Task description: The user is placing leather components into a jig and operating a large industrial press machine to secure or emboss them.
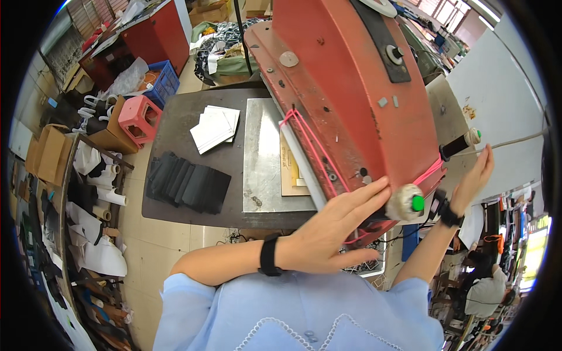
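Observation:
My left hand is stretched flat with its fingers extended, just left of a white-wrapped handle with a green button on its end. It holds nothing, and I cannot tell whether its fingertips touch the handle. My right hand is raised, fingers straight, beside a black handle that also ends in a green button. Both handles stick out of the big red swing arm of a press. Pink cord is tied along the arm. Partly under it, a wooden cutting die lies on a metal plate.
On the dark table are a stack of white sheets and a fanned row of black pieces. A pink stool, a blue crate and a rack of material rolls stand left. Another person sits far right.

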Demonstrator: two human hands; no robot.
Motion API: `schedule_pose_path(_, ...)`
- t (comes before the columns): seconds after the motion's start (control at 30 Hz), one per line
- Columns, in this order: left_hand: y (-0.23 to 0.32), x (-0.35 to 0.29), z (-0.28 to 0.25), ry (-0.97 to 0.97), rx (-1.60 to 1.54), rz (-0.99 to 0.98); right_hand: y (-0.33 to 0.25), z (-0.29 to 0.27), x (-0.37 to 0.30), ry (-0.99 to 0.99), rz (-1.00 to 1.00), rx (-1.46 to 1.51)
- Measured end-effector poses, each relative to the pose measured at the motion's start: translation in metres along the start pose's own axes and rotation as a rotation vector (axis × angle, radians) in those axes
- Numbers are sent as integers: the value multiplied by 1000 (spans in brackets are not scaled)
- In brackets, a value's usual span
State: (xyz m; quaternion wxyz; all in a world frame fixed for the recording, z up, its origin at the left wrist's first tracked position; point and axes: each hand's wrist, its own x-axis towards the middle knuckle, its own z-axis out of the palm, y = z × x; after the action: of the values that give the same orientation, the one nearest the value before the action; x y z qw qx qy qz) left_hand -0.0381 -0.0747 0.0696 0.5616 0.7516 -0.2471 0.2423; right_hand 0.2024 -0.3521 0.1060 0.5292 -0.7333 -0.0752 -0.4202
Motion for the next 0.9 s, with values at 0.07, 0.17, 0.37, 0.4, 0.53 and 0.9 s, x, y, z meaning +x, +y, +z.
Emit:
schedule_pose_path(0.07, -30, -22, -9, -97, 161, 8, -17, -14, -31, -239, 71, 292)
schedule_pose_path(0.17, -71, -52, -36, -139, 338, -208, -65, -11, -95, -742, 259, 884)
schedule_pose_path(0.37, -107, -60, -55, 32, 625, -342, -51, 0, -94, -398, 297, 617)
schedule_pose_path(0.4, -110, -60, -54, 75, 659, -360, -44, 2, -88, -340, 278, 532)
schedule_pose_path(0.53, -119, -60, -50, 133, 658, -417, -57, 21, -110, 43, -391, -276)
schedule_pose_path(0.9, -118, -53, -42, 186, 624, -508, -27, 107, -221, -1126, -434, 22)
